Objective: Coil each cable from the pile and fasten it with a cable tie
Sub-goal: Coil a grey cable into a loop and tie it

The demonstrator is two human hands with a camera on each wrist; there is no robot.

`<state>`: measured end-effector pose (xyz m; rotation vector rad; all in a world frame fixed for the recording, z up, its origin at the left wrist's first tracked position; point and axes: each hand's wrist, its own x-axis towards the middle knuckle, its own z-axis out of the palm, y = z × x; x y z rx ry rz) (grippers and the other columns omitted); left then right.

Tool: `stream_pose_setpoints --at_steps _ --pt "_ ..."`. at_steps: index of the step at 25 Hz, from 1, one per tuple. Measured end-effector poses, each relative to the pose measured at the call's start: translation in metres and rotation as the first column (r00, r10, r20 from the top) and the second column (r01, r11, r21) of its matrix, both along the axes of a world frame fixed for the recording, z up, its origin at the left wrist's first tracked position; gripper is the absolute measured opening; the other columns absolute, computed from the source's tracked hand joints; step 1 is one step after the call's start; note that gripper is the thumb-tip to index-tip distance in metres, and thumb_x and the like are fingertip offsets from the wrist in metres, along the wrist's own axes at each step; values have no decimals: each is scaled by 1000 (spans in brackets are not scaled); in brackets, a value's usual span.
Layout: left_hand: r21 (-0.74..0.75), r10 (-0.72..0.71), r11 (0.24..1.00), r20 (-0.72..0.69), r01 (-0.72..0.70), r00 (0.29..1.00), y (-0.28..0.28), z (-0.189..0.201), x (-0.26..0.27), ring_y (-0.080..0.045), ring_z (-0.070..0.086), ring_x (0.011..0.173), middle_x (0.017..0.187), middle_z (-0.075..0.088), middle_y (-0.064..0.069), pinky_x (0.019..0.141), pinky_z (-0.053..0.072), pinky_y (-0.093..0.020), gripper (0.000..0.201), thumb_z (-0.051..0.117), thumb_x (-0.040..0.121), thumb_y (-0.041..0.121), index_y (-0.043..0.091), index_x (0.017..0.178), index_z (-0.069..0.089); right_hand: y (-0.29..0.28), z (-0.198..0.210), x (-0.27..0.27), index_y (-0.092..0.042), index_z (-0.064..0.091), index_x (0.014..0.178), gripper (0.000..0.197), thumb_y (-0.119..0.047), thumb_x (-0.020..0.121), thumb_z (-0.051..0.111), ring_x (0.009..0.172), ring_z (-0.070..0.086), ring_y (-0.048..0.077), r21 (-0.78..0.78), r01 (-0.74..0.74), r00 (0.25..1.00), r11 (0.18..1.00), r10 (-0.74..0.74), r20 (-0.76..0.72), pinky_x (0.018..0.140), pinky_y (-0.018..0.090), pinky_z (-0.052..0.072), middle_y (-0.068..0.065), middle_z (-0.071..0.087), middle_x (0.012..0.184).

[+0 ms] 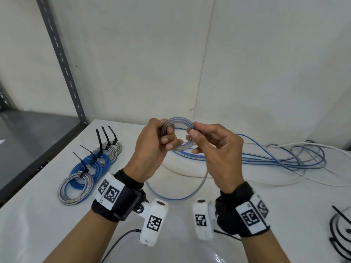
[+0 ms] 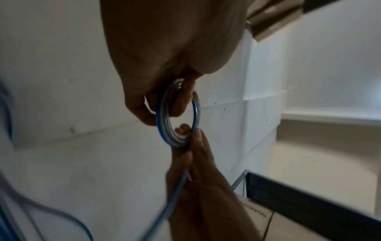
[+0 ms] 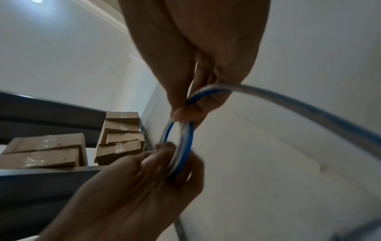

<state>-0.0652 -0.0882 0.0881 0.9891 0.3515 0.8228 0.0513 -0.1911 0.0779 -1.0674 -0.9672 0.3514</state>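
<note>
Both hands hold a small coil (image 1: 178, 121) of grey-and-blue cable above the white table (image 1: 38, 224). My left hand (image 1: 153, 147) grips the coil's left side, fingers curled through the loop. My right hand (image 1: 214, 147) pinches the right side between thumb and forefinger. The cable's free length (image 1: 191, 192) hangs from the coil and loops over the table. In the left wrist view the coil (image 2: 164, 120) hangs from my left hand's curled fingers (image 2: 144, 112). In the right wrist view the coil (image 3: 185, 150) runs between both hands, and the cable's tail (image 3: 309, 104) leaves to the right.
Several finished coils (image 1: 89, 168) with black cable ties lie in a row at the left. A tangled pile of blue, grey and white cables (image 1: 296, 156) lies at the right. Black ties (image 1: 341, 230) sit at the right edge. A grey metal shelf (image 1: 28, 141) stands left.
</note>
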Motion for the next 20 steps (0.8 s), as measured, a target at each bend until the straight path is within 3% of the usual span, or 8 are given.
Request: stream_pose_setpoints --at_steps 3,5,7,11,15,18,20 --pt "237 -3 970 -240 61 971 -1 -1 -2 -12 27 42 48 29 8 62 49 -23 44 32 109 25 13 68 39 -9 7 18 -16 77 95 13 -5 87 76 87 76 23 -168 -62 979 984 93 183 56 25 56 3 79 90" --pt "330 7 941 -252 79 968 -5 -4 0 -9 27 44 52 27 11 64 47 -24 42 33 111 29 15 71 35 -9 6 20 -17 78 96 14 -7 88 75 86 76 21 -176 -59 977 983 93 192 57 26 57 2 78 89" --pt "269 26 963 -156 17 987 -3 -5 0 -8 24 43 55 22 9 62 46 -24 42 34 111 32 17 71 34 -6 3 16 -17 77 99 13 -9 90 73 84 76 21 -104 -39 991 994 52 123 58 27 58 5 78 88" --pt "10 67 998 107 -68 992 3 1 -1 -8 20 42 55 17 6 58 44 -26 44 33 111 33 16 71 37 4 -5 -1 -9 74 97 12 -5 87 75 82 76 22 -28 -35 997 999 33 -75 56 28 59 10 78 88" --pt "-38 68 997 178 -62 982 -1 0 1 -9 19 43 54 16 6 59 45 -25 45 31 111 32 16 69 36 9 -10 -17 -13 74 95 12 -5 86 76 85 76 25 30 24 997 999 -22 -73 57 29 59 11 78 89" --pt "55 -13 998 49 10 999 3 1 -3 -13 25 41 48 22 5 68 51 -29 48 30 109 30 15 64 41 2 -3 -4 -14 75 95 12 -5 87 75 87 75 28 21 1 1000 1000 -1 10 56 27 58 11 78 90" --pt "272 12 962 -149 30 989 8 -1 -8 -18 35 43 47 28 1 69 52 -26 54 36 108 40 9 65 48 -6 3 9 -17 77 95 13 -6 88 75 86 75 24 -72 -43 989 996 53 140 56 27 57 5 78 91"
